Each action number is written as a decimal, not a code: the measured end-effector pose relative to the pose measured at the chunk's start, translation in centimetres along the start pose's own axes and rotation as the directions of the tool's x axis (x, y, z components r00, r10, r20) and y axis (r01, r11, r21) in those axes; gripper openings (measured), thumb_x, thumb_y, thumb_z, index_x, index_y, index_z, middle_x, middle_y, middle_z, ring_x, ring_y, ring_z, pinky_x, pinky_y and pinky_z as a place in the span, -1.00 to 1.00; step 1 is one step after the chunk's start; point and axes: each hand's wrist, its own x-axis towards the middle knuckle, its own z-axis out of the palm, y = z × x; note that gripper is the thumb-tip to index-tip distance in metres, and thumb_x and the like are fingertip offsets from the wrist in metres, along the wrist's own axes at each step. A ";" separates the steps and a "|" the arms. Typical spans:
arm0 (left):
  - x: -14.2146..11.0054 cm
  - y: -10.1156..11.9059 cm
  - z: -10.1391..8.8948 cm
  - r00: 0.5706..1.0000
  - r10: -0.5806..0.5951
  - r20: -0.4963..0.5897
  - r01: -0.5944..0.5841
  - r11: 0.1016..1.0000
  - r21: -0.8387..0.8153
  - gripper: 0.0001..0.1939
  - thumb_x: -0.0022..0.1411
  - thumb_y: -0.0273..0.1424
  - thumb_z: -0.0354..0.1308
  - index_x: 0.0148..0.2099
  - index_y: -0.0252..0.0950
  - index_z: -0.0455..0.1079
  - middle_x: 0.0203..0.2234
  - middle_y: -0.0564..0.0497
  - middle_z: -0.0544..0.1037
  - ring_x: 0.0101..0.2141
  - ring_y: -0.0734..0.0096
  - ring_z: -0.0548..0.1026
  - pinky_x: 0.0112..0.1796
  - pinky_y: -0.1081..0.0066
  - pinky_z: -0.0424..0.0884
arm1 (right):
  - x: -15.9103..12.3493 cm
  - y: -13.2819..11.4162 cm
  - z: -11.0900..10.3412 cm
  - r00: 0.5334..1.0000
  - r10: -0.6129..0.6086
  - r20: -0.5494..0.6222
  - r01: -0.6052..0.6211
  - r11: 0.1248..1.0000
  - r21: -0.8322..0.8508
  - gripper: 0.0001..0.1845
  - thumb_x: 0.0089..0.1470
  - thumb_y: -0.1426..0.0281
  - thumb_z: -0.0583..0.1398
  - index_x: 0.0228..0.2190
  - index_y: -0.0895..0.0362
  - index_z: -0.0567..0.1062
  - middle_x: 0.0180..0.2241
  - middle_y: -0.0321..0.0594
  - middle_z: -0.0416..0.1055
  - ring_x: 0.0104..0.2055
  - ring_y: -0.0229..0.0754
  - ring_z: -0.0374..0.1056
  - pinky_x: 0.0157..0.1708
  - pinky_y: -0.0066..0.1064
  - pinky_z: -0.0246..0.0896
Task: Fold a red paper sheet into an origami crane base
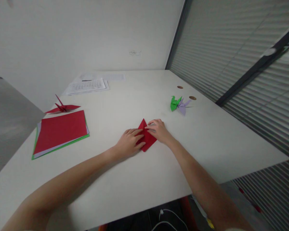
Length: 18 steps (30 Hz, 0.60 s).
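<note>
A sheet of red origami paper (pixel 148 140), folded into a kite-like diamond with a crease down its upper middle, lies on the white table in front of me. My left hand (pixel 130 141) rests over its left side, fingers stretched out and spread on the paper. From the right, my right hand (pixel 159 131) reaches the upper part of the diamond. Its thumb and a finger come close together at the centre crease, on the folded paper; the exact contact at the fingertips is too small to make out. The other fingers are bent.
At left lies a stack of red, lilac and green paper (pixel 62 131), with a red paper crane (pixel 63 108) behind it. Written sheets (pixel 88 86) lie farther back. Green (pixel 174 104) and lilac (pixel 182 107) paper cranes stand at right, near two table holes. Blinds (pixel 216 57) line the right side.
</note>
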 end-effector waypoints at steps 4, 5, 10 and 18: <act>0.6 -1.8 -1.4 0.988 -0.151 -0.007 0.151 0.987 0.061 -0.67 0.25 -0.27 0.17 0.04 -0.25 0.43 -0.08 -0.13 0.52 -0.11 0.14 0.49 -0.10 0.17 0.46 | 0.2 0.0 0.4 1.000 0.004 0.004 -0.004 1.000 -0.022 -0.76 0.16 0.41 0.19 -0.20 -0.07 0.63 -0.13 -0.14 0.46 -0.01 0.01 0.16 -0.02 -0.15 0.10; 0.7 -2.1 -1.6 0.981 -0.193 -0.015 0.193 0.979 0.066 -0.66 0.24 -0.24 0.18 0.02 -0.27 0.44 -0.11 -0.14 0.52 -0.13 0.14 0.49 -0.11 0.16 0.46 | 0.2 -0.1 0.5 1.000 0.007 0.005 -0.006 1.000 -0.027 -0.76 0.17 0.41 0.18 -0.19 -0.06 0.63 -0.13 -0.13 0.46 -0.02 0.01 0.16 -0.03 -0.15 0.10; 0.3 -2.9 -0.7 0.998 -0.053 -0.023 0.052 0.999 -0.010 -0.61 0.25 -0.34 0.19 0.11 -0.27 0.38 0.04 -0.15 0.47 -0.01 0.17 0.47 0.01 0.17 0.42 | 0.3 -1.0 1.0 1.000 -0.011 -0.003 0.011 0.997 -0.070 -0.74 0.19 0.39 0.16 -0.15 -0.02 0.62 -0.15 -0.07 0.45 -0.04 0.02 0.17 -0.09 -0.15 0.10; -1.3 -2.5 1.0 1.000 -0.006 0.013 0.007 0.996 -0.086 -0.55 0.33 -0.23 0.10 0.18 -0.32 0.32 0.18 -0.18 0.36 0.20 0.18 0.31 0.20 0.05 0.21 | 0.4 -2.1 0.6 1.000 -0.012 0.007 0.012 0.999 -0.040 -0.73 0.19 0.37 0.16 -0.10 0.08 0.57 -0.14 -0.10 0.45 -0.08 -0.06 0.28 -0.06 -0.17 0.11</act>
